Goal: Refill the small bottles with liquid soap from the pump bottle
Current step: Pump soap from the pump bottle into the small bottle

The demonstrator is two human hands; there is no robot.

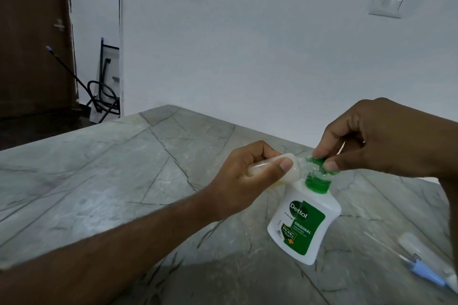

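Small bottle [287, 171], light and likely slippery, gripped around its body by left hand [247, 176] at pump bottle [303, 223]; right hand [371, 141] pinches green pump head [319, 163].

Left hand [244, 168] curls in a fist-like grip (thumb on top), right hand [386, 138] pinching with thumb and forefinger.

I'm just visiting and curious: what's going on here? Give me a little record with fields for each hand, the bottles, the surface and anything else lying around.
left hand: left hand grips a small clear bottle, tilted on its side
right hand: right hand pinches the green pump top
pump bottle: white Dettol bottle, green label, stands on the counter
small bottle's mouth: meets the pump top
surface: grey veined stone counter
nearby: blue-tipped item at right edge, blurred
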